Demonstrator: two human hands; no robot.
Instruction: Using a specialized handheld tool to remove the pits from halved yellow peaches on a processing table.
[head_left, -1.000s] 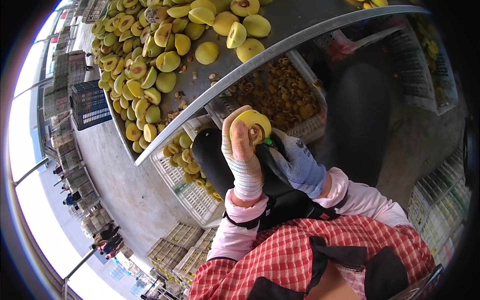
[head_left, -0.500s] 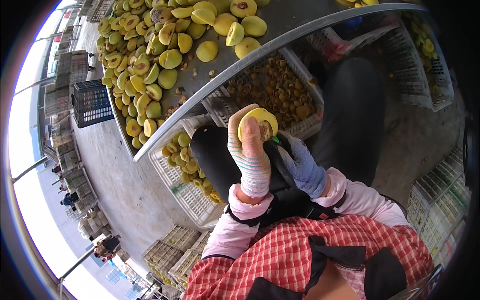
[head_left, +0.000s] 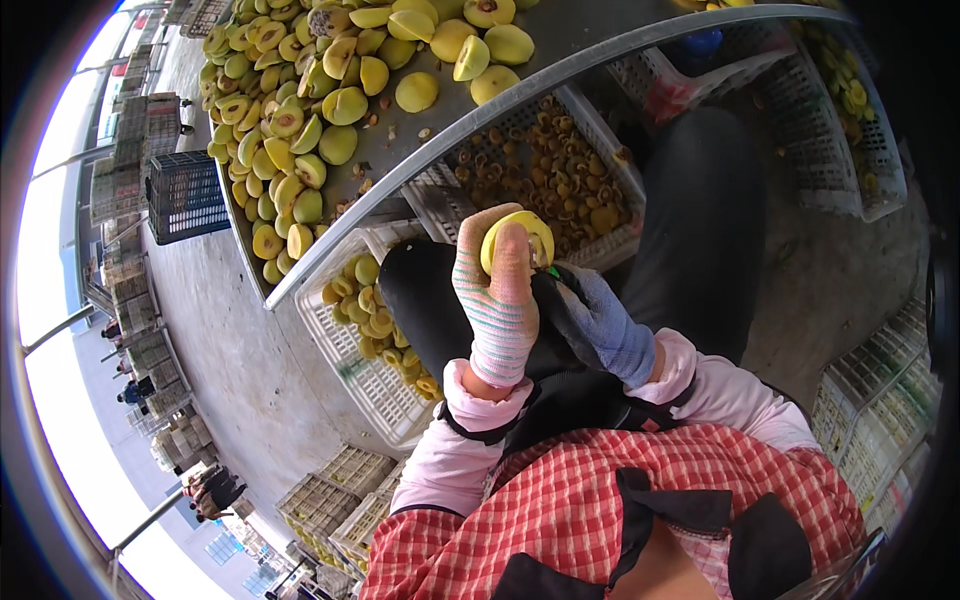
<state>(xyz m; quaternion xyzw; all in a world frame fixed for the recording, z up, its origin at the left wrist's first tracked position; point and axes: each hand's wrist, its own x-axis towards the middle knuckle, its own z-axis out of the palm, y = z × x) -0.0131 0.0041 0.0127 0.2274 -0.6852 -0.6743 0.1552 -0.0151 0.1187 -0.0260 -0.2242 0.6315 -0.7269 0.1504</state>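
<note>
Clasping yellow fruit half [head_left: 538, 230] btwn thumb & fingers, L hand [head_left: 494, 290] shows btwn dark-clad legs [head_left: 700, 230]; R hand [head_left: 602, 325], blue glove, clamped on mostly hidden tool w/ green bit [head_left: 553, 271] at fruit.

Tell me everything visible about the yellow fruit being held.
The yellow fruit is a rounded, fleshy-looking cut piece, held tilted above the lap, with a darker, brownish centre partly showing. The gloved left hand grips it, thumb across its near face. A tool with a green part, in the gloved right hand, is at its lower right; whether it touches is unclear.
</note>
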